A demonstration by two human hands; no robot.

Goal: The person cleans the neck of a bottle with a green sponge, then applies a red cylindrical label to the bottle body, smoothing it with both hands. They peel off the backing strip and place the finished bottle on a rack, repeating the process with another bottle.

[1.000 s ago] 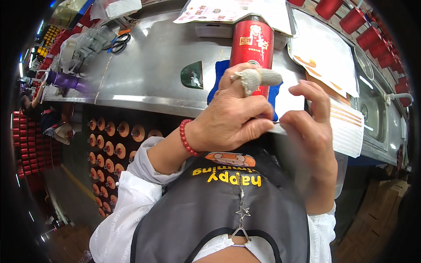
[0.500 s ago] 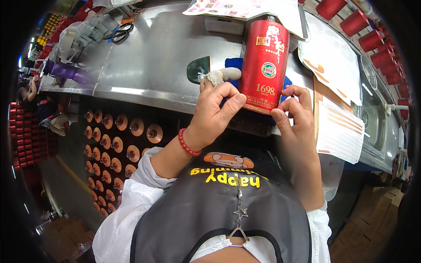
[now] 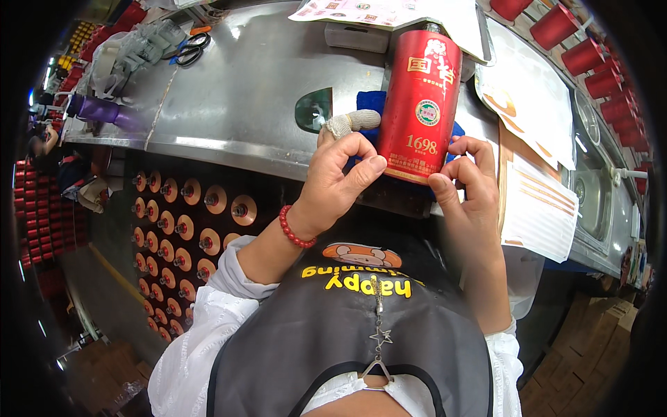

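A red bottle with white and gold print lies on a blue cloth, its neck pointing away from me. My left hand is closed at the bottle's near left edge, the thumb against its base. A knitted finger cover sits on one finger of that hand, beside the bottle's left side. At the near right corner, my right hand has its thumb and bent fingers pinched close to the base. The fingertips behind the bottle are hidden. A red bead bracelet circles my left wrist.
The steel worktable carries black scissors, a dark green piece, a clear box and label sheets. A sink is at the right. Below the table's left edge stand several bottles.
The bottle has shifted very slightly to the right. My left thumb has slid a little down and left along its base. The right hand is nearly unmoved.
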